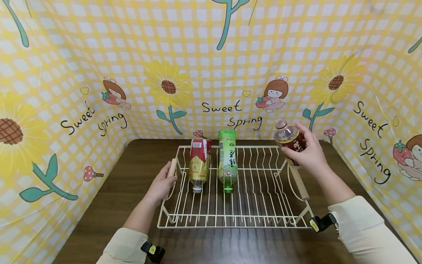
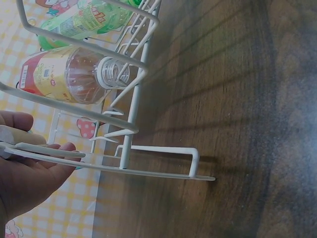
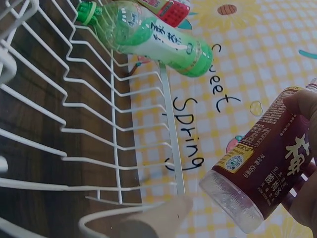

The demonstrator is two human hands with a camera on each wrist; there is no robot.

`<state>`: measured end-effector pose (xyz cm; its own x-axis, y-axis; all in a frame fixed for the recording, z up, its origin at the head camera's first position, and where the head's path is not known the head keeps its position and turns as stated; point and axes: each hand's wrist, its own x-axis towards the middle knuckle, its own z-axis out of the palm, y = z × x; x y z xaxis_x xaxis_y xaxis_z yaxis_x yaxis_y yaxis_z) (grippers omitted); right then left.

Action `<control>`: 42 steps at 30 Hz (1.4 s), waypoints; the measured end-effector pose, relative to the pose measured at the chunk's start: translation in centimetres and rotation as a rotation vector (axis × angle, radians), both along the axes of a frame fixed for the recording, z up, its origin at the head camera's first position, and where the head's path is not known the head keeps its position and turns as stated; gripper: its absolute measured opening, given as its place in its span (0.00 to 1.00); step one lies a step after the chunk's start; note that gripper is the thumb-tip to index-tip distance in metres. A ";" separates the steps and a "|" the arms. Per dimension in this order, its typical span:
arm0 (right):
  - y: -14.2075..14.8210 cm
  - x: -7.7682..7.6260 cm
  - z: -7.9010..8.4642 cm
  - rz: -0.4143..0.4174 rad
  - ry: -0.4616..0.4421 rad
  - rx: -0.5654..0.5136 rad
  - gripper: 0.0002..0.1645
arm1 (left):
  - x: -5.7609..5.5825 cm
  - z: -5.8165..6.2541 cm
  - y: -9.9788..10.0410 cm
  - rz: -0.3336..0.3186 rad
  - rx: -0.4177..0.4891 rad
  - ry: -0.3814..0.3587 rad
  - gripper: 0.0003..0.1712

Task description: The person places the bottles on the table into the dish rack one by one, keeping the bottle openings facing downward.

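Note:
My left hand (image 1: 159, 185) grips the wooden handle (image 1: 172, 168) at the left end of a white wire dish rack (image 1: 234, 227). Above the rack's right end, my right hand (image 1: 310, 154) holds a dark red plastic drink bottle (image 1: 286, 136), its open neck up and leaning away from the hand. In the right wrist view its clear base (image 3: 233, 203) hangs off the wires. A red-and-gold bottle (image 1: 199, 161) and a green bottle (image 1: 227, 154) lean side by side in the rack, necks down towards me. The red-and-gold bottle's neck (image 2: 113, 73) shows bare threads, uncapped.
The rack stands on a dark wooden table (image 1: 108, 190). A second wooden handle (image 1: 298, 183) is at the rack's right end, below my right hand. A yellow checked cloth (image 1: 197, 44) with printed flowers surrounds the table at the back and sides.

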<state>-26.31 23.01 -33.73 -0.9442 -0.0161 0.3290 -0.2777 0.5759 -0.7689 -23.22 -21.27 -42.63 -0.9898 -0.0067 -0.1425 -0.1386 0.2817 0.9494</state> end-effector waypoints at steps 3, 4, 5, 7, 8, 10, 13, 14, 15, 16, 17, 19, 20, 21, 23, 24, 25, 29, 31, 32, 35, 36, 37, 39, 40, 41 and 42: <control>-0.5 -0.1 -0.1 0.020 0.011 0.002 0.53 | -0.1 0.0 0.0 0.000 -0.005 0.000 0.41; -0.7 0.0 -0.1 0.026 0.011 0.002 0.53 | -0.1 0.0 0.0 0.001 -0.006 -0.002 0.41; -0.8 0.0 -0.2 0.032 0.008 0.004 0.53 | -0.2 0.0 0.0 0.002 -0.008 -0.003 0.41; -1.1 0.0 -0.3 0.047 -0.003 0.004 0.53 | -0.2 0.0 0.0 0.002 -0.007 -0.002 0.41; -1.3 0.0 -0.4 0.054 -0.009 0.009 0.53 | -0.2 0.0 0.0 0.003 -0.010 -0.002 0.41; -1.6 0.0 -0.6 0.072 -0.028 0.013 0.54 | -0.2 0.0 0.0 0.005 -0.011 -0.002 0.41; -2.0 0.0 -0.9 0.099 -0.044 0.020 0.54 | -0.3 0.0 0.0 0.004 -0.033 0.007 0.41; -2.2 0.0 -1.0 0.107 -0.045 0.024 0.53 | -0.3 0.0 0.0 0.004 -0.043 0.009 0.41; -2.4 0.0 -1.1 0.115 -0.046 0.026 0.53 | -0.2 0.0 -0.1 0.003 -0.053 0.016 0.42; -2.6 0.1 -1.2 0.122 -0.042 0.030 0.53 | -0.2 0.1 -0.1 0.004 -0.067 0.025 0.42; -2.8 0.1 -1.3 0.126 -0.041 0.039 0.53 | -0.2 0.1 -0.1 0.004 -0.079 0.037 0.42; -3.2 0.1 -1.4 0.134 -0.037 0.058 0.52 | -0.2 0.2 -0.2 0.001 -0.102 0.057 0.43; -3.4 0.2 -1.5 0.139 -0.035 0.066 0.52 | -0.2 0.2 -0.2 -0.001 -0.114 0.070 0.44; -3.6 0.2 -1.6 0.144 -0.034 0.073 0.52 | -0.2 0.3 -0.2 0.000 -0.131 0.084 0.44; -3.9 0.3 -1.7 0.156 -0.036 0.083 0.52 | -0.2 0.5 -0.2 0.000 -0.160 0.112 0.46; -4.0 0.3 -1.8 0.163 -0.037 0.086 0.51 | -0.2 0.7 -0.2 0.001 -0.179 0.122 0.46; -4.1 0.4 -2.0 0.169 -0.037 0.090 0.51 | -0.2 0.9 -0.1 0.003 -0.202 0.133 0.47; -4.7 0.3 -2.5 0.185 -0.042 0.114 0.51 | -0.1 2.2 0.8 0.006 -0.272 0.172 0.48; -5.0 0.4 -2.8 0.189 -0.046 0.129 0.51 | -0.1 2.9 1.4 -0.006 -0.316 0.199 0.48; -5.2 0.5 -2.9 0.197 -0.052 0.130 0.51 | -0.1 3.2 1.8 -0.014 -0.324 0.217 0.48; -5.7 0.7 -3.3 0.220 -0.056 0.141 0.52 | -0.1 4.1 3.1 -0.050 -0.348 0.266 0.46; -5.9 0.7 -3.4 0.227 -0.054 0.147 0.52 | -0.1 4.3 3.5 -0.065 -0.352 0.281 0.46; -6.1 0.8 -3.6 0.238 -0.050 0.150 0.52 | 0.0 4.6 4.0 -0.082 -0.336 0.292 0.45; -6.5 1.0 -3.7 0.256 -0.043 0.162 0.52 | 0.1 5.1 5.0 -0.122 -0.315 0.309 0.45; -6.6 1.1 -3.8 0.266 -0.040 0.166 0.51 | 0.2 5.4 5.5 -0.144 -0.306 0.315 0.44; -6.8 1.2 -3.9 0.275 -0.033 0.174 0.51 | 0.2 5.5 6.0 -0.164 -0.306 0.321 0.45; -7.0 1.3 -4.0 0.290 -0.035 0.175 0.51 | 0.3 5.6 6.5 -0.188 -0.294 0.321 0.45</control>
<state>-25.01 16.04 -37.72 -0.9027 -0.3387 0.2655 -0.4246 0.6007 -0.6774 -22.95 -14.80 -36.99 -0.9715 0.1822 0.1517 0.2275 0.5368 0.8125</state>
